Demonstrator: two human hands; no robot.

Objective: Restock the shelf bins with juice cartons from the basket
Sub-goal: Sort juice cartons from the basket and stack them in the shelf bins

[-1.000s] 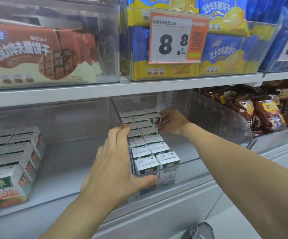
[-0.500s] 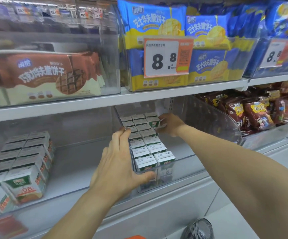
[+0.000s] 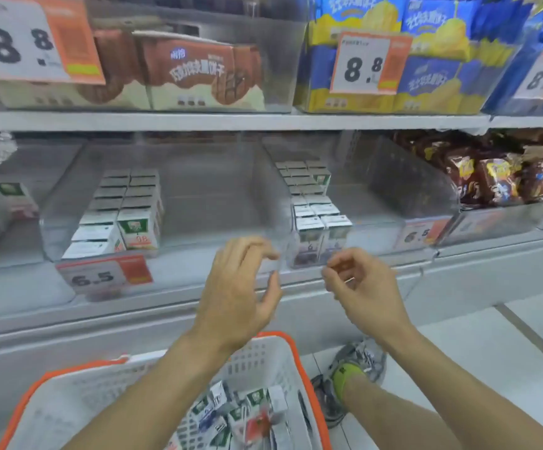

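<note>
Two clear shelf bins hold small white juice cartons. The right bin [image 3: 380, 235] has two rows of cartons [image 3: 312, 203]; the left bin [image 3: 52, 228] has two rows [image 3: 124, 206]. Both my hands hover in front of the shelf edge, outside the bins and holding nothing. My left hand [image 3: 241, 287] has loosely curled fingers, and my right hand [image 3: 361, 284] is loosely curled too. Below them stands a white basket with an orange rim [image 3: 283, 336], with several loose juice cartons [image 3: 231, 414] in it.
Above is a shelf with brown wafer packs [image 3: 195, 73] and blue-yellow wafer packs [image 3: 432, 69] behind 8.8 price tags. Chocolate snack bags [image 3: 491, 177] fill the bin at right. A 6.5 tag [image 3: 101, 274] hangs at the left bin. My shoe [image 3: 348, 375] is on the floor beside the basket.
Both hands have come out of the right bin and drawn back to the shelf edge. The view has pulled back and tilted down, bringing the basket into sight.
</note>
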